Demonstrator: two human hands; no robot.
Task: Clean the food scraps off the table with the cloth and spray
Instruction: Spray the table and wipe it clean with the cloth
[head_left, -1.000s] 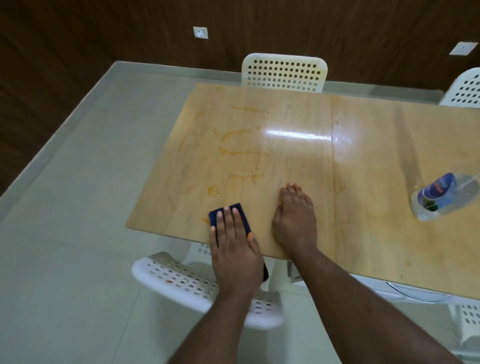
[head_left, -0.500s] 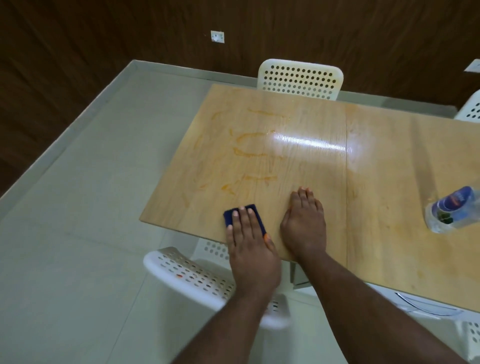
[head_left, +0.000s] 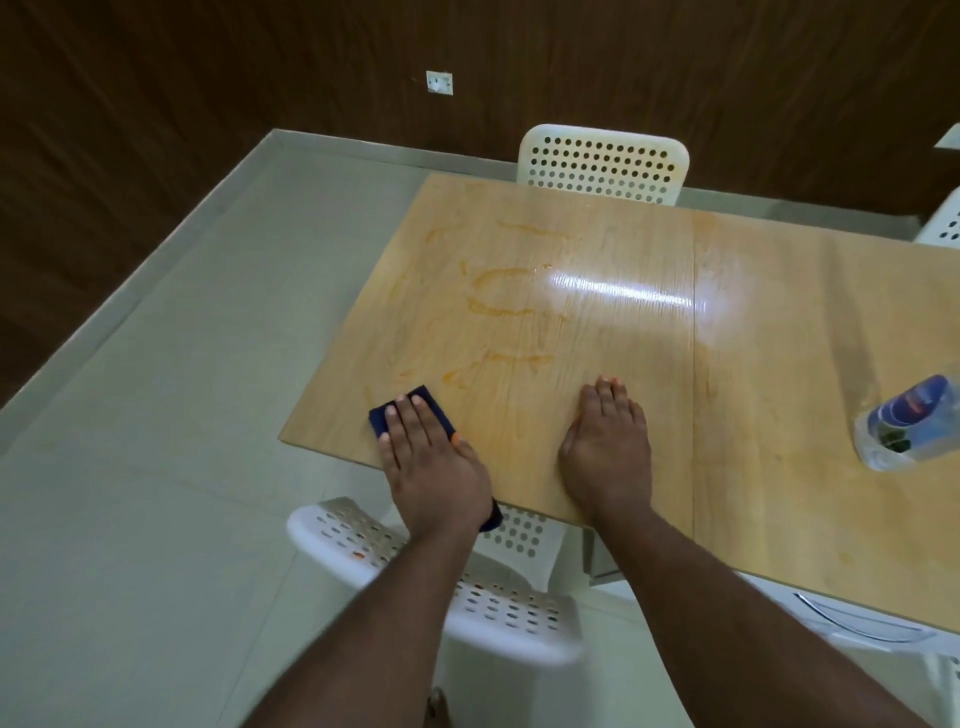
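Head view, near to far. Nearest the viewer, a white perforated chair (head_left: 498, 613) stands tucked below the near edge of the tabletop (head_left: 779, 415), with a few orange crumbs lodged in its seat. Both forearms reach over it. The left hand (head_left: 434, 467) lies flat, fingers straight and together, pressing the dark blue cloth (head_left: 384, 415) onto the tabletop at its near left corner; the cloth shows beyond the fingertips and again as a small corner under the wrist, hanging past the table edge. The right hand (head_left: 608, 457) rests palm-down on bare wood just to the right, fingers straight and closed together, holding nothing; it appears to serve as a brace. Beyond the cloth, directly ahead of the left fingertips and slightly to the right, lie the orange smears (head_left: 498, 301) of food residue, in several streaks whose long axes run roughly left to right across the board. The coming stroke therefore seems to turn on this relation: the residue lies farther out than the cloth, and the left hand is the nearer one, so a push away from the body would carry the cloth across the streaks. The spray bottle (head_left: 906, 426) lies tilted at the right edge of the frame, well apart from both hands, nearer the right. Farthest, a second white chair (head_left: 602, 163) faces the table's far side.
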